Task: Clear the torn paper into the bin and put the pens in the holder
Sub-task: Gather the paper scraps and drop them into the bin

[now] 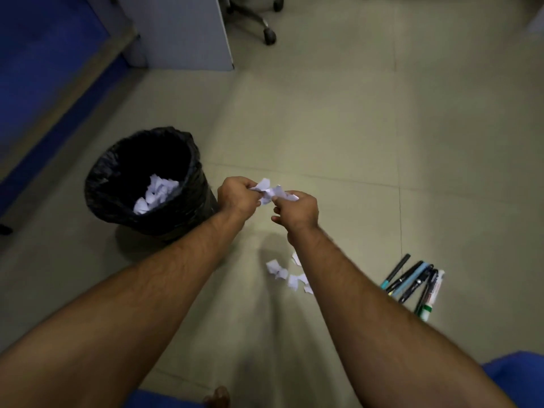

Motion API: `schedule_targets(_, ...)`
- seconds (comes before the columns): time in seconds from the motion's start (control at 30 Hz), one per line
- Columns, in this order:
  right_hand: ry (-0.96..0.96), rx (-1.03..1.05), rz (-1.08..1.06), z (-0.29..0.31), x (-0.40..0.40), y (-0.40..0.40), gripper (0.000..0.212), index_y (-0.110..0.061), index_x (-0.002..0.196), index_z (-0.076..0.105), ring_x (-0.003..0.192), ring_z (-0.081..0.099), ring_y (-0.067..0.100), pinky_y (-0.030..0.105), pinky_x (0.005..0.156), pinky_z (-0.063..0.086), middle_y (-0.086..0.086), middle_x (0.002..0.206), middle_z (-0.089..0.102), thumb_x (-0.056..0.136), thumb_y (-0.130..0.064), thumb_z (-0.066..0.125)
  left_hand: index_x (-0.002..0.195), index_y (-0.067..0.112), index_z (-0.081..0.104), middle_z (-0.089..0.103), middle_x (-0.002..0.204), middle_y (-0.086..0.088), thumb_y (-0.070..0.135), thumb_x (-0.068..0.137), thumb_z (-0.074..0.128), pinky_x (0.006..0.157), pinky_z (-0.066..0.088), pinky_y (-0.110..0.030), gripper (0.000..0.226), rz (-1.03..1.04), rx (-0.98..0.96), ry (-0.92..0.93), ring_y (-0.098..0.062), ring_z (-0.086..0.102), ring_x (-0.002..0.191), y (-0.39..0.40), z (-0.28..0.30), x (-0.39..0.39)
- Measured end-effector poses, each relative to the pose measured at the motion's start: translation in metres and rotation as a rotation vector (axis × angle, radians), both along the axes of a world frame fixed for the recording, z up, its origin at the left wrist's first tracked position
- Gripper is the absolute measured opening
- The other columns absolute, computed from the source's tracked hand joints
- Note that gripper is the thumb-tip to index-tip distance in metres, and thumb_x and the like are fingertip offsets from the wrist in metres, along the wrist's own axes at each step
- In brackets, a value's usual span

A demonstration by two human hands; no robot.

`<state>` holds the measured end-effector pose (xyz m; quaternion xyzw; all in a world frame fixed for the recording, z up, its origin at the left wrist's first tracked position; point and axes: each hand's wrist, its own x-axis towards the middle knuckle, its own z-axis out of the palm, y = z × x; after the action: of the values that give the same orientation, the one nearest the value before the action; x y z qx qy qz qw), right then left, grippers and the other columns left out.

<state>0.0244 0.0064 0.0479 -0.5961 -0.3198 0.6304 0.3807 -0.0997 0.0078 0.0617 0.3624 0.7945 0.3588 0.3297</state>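
Observation:
A bunch of torn white paper (271, 190) is held between both hands above the floor, just right of the bin. My left hand (237, 197) pinches its left end and my right hand (297, 213) pinches its right end. The bin (197, 184), lined with a black bag, stands on the floor at the left and holds several white scraps (156, 193). More torn scraps (287, 275) lie on the floor under my right forearm. Several pens and markers (412, 285) lie in a loose pile on the floor at the right. No pen holder is in view.
The floor is pale tile. A grey desk panel (188, 33) and an office chair's wheeled base (259, 19) stand at the back. A blue surface (44, 69) runs along the left. Blue cloth (518, 378) shows at the bottom right.

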Motion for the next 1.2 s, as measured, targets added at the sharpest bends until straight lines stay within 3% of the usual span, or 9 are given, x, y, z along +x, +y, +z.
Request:
schedule_targets(0.13, 0.044, 0.080, 0.113, 0.055, -0.046, 0.012, 0.010, -0.012, 0.076, 0.066, 0.066, 0.059, 0.021, 0.029, 0.055, 0.055, 0.008, 0.073, 0.062, 0.081, -0.012, 0.074, 0.068, 0.012, 0.068, 0.066, 0.069, -0.008, 0.006, 0.074, 0.081, 0.078, 0.062, -0.042, 0.015, 0.098, 0.075, -0.018, -0.023, 0.067, 0.069, 0.005, 0.060, -0.045)
schedule_targets(0.2, 0.030, 0.113, 0.175, 0.075, -0.078, 0.018, 0.012, -0.013, 0.075, 0.066, 0.067, 0.060, 0.024, 0.033, 0.057, 0.058, 0.010, 0.073, 0.063, 0.080, -0.016, 0.076, 0.077, 0.009, 0.072, 0.072, 0.078, -0.009, 0.012, 0.076, 0.081, 0.076, 0.062, -0.035, 0.010, 0.163, 0.086, 0.031, -0.023, 0.071, 0.073, 0.006, 0.085, -0.077)
schedule_targets(0.33, -0.100, 0.262, 0.356, 0.095, -0.152, 0.023, 0.027, -0.020, 0.068, 0.069, 0.072, 0.071, 0.037, 0.054, 0.066, 0.060, 0.012, 0.069, 0.070, 0.062, -0.046, 0.075, 0.064, 0.012, 0.069, 0.074, 0.075, -0.016, 0.029, 0.060, 0.079, 0.074, 0.061, -0.046, 0.020, 0.266, 0.077, 0.149, -0.031, 0.074, 0.076, -0.003, 0.107, -0.158)
schedule_targets(0.43, -0.215, 0.365, 0.478, 0.109, -0.189, 0.016, 0.028, -0.018, 0.068, 0.069, 0.073, 0.071, 0.031, 0.046, 0.069, 0.061, 0.005, 0.066, 0.070, 0.073, -0.046, 0.072, 0.066, 0.016, 0.071, 0.074, 0.075, -0.010, 0.024, 0.066, 0.081, 0.073, 0.062, -0.042, 0.013, 0.366, 0.044, 0.236, -0.028, 0.073, 0.076, -0.020, 0.104, -0.198)
schedule_targets(0.57, -0.568, 0.537, 0.705, 0.111, -0.213, 0.017, 0.020, -0.020, 0.102, 0.074, 0.096, 0.069, 0.027, 0.026, 0.072, 0.049, 0.006, 0.099, 0.074, 0.088, -0.032, 0.066, 0.082, 0.016, 0.072, 0.073, 0.088, -0.008, 0.018, 0.082, 0.070, 0.071, 0.052, -0.027, 0.004, 0.322, -0.052, 0.359, -0.026, 0.068, 0.084, -0.041, 0.099, -0.213)
schedule_targets(0.73, -0.727, 0.553, 0.972, 0.108, -0.221, 0.020, 0.065, -0.018, 0.145, 0.046, 0.127, 0.055, 0.027, 0.035, 0.103, 0.047, 0.007, 0.140, 0.058, 0.085, -0.020, 0.071, 0.094, 0.020, 0.071, 0.068, 0.092, 0.000, 0.015, 0.080, 0.072, 0.069, 0.045, -0.025, 0.015, 0.230, -0.146, 0.459, -0.022, 0.063, 0.084, -0.043, 0.095, -0.214)
schedule_targets(0.93, -0.619, 0.512, 0.697, 0.109, -0.205, 0.032, 0.041, -0.030, 0.120, 0.067, 0.108, 0.066, 0.022, 0.032, 0.095, 0.053, -0.001, 0.116, 0.071, 0.081, -0.016, 0.064, 0.094, 0.017, 0.075, 0.075, 0.096, -0.004, 0.019, 0.076, 0.073, 0.081, 0.056, -0.031, 0.018, 0.087, -0.087, 0.488, -0.024, 0.068, 0.091, -0.032, 0.106, -0.194)
schedule_targets(1.07, -0.302, 0.408, 0.536, 0.096, -0.181, 0.049, 0.027, -0.041, 0.083, 0.070, 0.084, 0.073, 0.024, 0.047, 0.081, 0.060, -0.003, 0.087, 0.076, 0.067, -0.022, 0.060, 0.089, 0.015, 0.072, 0.069, 0.071, -0.008, 0.012, 0.078, 0.071, 0.070, 0.062, -0.043, 0.011, -0.070, 0.040, 0.233, -0.027, 0.070, 0.068, -0.013, 0.115, -0.164)
schedule_targets(1.2, -0.233, 0.395, 0.363, 0.089, -0.134, 0.058, 0.019, -0.035, 0.079, 0.067, 0.077, 0.072, 0.025, 0.050, 0.073, 0.060, -0.001, 0.076, 0.072, 0.068, -0.022, 0.059, 0.091, 0.010, 0.068, 0.067, 0.074, -0.012, 0.009, 0.084, 0.070, 0.064, 0.061, -0.039, 0.007, -0.108, 0.023, 0.127, -0.022, 0.064, 0.061, 0.005, 0.115, -0.129)
